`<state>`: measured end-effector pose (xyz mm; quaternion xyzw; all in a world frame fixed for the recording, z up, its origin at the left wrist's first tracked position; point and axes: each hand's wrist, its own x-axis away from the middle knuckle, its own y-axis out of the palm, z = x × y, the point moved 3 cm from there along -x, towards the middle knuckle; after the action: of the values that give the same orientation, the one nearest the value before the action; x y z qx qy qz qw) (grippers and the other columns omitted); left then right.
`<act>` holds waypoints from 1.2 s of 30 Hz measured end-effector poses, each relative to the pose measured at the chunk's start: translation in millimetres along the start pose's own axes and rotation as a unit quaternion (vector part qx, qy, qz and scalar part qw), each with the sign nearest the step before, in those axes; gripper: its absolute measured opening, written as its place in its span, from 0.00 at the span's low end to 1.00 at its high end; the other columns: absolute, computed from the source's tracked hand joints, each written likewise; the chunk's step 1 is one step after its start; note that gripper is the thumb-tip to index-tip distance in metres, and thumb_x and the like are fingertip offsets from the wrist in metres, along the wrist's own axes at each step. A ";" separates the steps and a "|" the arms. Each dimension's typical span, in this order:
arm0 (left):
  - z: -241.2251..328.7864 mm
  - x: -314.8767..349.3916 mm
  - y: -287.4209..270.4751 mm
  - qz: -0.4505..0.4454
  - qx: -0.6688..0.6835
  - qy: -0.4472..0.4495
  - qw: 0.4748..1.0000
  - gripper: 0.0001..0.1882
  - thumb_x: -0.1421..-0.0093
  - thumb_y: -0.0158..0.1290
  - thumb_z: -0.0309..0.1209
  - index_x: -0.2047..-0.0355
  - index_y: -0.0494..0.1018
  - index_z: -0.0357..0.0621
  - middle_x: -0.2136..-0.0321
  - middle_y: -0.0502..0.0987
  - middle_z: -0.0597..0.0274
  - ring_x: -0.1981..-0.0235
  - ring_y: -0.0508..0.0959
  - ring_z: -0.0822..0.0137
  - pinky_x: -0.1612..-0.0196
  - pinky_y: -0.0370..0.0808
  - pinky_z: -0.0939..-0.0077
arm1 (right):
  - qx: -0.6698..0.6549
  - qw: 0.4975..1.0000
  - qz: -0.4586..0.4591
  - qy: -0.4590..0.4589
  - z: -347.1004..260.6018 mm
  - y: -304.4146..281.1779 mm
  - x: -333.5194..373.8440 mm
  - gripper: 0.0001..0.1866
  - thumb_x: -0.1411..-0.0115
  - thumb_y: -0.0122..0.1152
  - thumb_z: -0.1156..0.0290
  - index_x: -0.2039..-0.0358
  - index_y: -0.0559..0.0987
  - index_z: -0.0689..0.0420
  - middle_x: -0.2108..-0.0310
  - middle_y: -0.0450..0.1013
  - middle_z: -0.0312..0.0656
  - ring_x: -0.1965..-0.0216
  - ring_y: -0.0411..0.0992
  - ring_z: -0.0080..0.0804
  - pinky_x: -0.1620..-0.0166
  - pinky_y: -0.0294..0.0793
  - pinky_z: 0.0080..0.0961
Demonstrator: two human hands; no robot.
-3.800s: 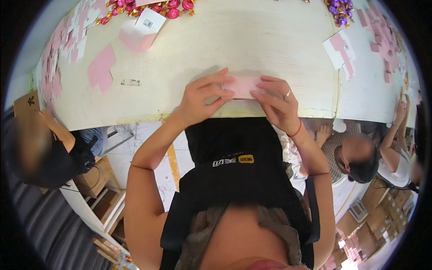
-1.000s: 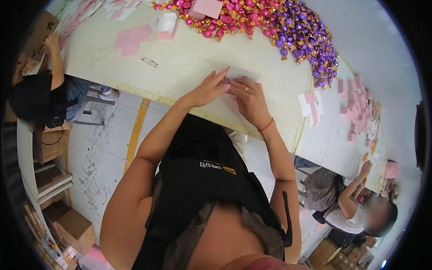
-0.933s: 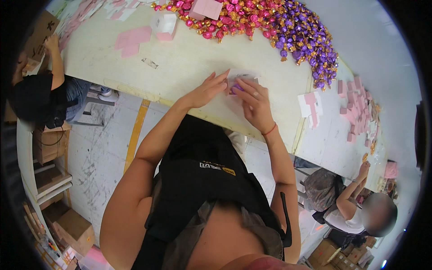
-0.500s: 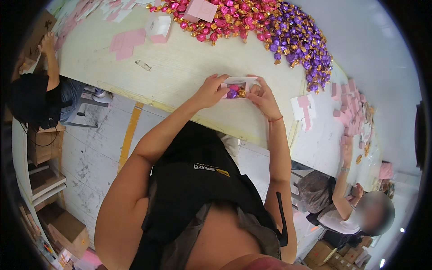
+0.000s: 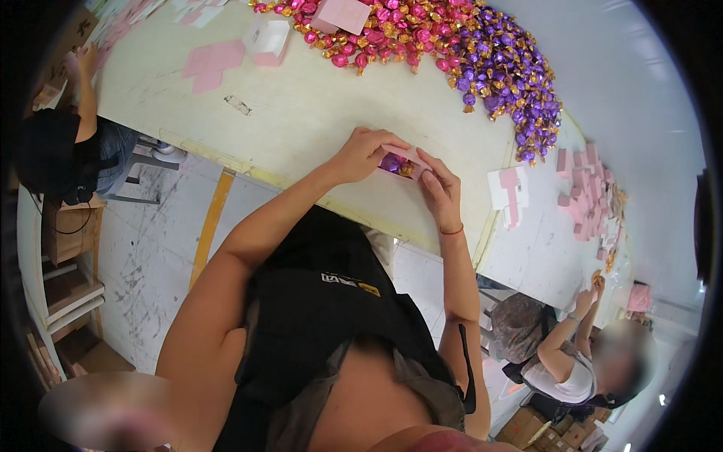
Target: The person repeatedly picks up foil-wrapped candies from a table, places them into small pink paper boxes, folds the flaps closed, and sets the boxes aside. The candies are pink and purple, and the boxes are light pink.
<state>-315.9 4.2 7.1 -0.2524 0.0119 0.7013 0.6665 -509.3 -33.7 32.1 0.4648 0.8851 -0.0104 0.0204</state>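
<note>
My left hand [image 5: 364,153] and my right hand [image 5: 439,188] together hold a small pink paper box [image 5: 404,160] above the front edge of the pale table [image 5: 316,113]. The box is open and shows a purple and a gold wrapped candy inside. My left fingers pinch its left end, and my right fingers press on its right flap. A long heap of pink and gold wrapped candies [image 5: 376,30] and purple ones [image 5: 504,83] lies across the far side of the table.
Flat pink box blanks [image 5: 213,60] and a folded pink box [image 5: 269,38] lie at the table's left. More blanks [image 5: 508,192] and small pink boxes [image 5: 587,192] sit on the right table. One seated person [image 5: 68,143] works at left, another [image 5: 572,354] at lower right.
My view has swung from the flat pink blank under both hands to the candy heap. The blank is now a folded box with candies in it, held in both hands.
</note>
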 end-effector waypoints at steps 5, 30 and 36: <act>6.1 3.2 -0.6 -0.040 -0.014 -0.005 0.999 0.26 0.47 0.42 0.14 0.54 0.78 0.53 0.55 0.80 0.67 0.51 0.75 0.65 0.41 0.57 0.65 | 0.080 0.996 0.032 0.002 11.8 -10.3 0.3 0.18 0.42 0.64 0.82 0.50 0.82 0.59 0.66 0.70 0.29 0.69 0.62 0.16 0.60 0.64 0.11; 19.9 25.8 -11.0 -0.014 -0.001 -0.007 1.000 0.06 0.45 0.62 0.26 0.65 0.80 0.43 0.46 0.77 0.58 0.44 0.76 0.56 0.48 0.77 0.67 | 0.311 0.915 -0.011 -0.257 -11.1 -5.4 8.8 0.18 0.51 0.72 0.80 0.58 0.84 0.58 0.51 0.76 0.45 0.45 0.72 0.45 0.46 0.75 0.34; 26.5 26.9 -7.8 0.003 -0.088 0.116 0.989 0.03 0.46 0.63 0.26 0.70 0.80 0.43 0.58 0.83 0.63 0.48 0.80 0.61 0.52 0.79 0.67 | 0.308 0.909 -0.074 -0.270 -6.2 -16.3 10.0 0.14 0.52 0.71 0.81 0.62 0.83 0.59 0.50 0.76 0.44 0.42 0.70 0.49 0.44 0.75 0.36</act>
<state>-317.1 39.4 22.8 -0.3896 0.0279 0.6677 0.6337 -528.6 -34.5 37.9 0.3609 0.8303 -0.4092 0.1131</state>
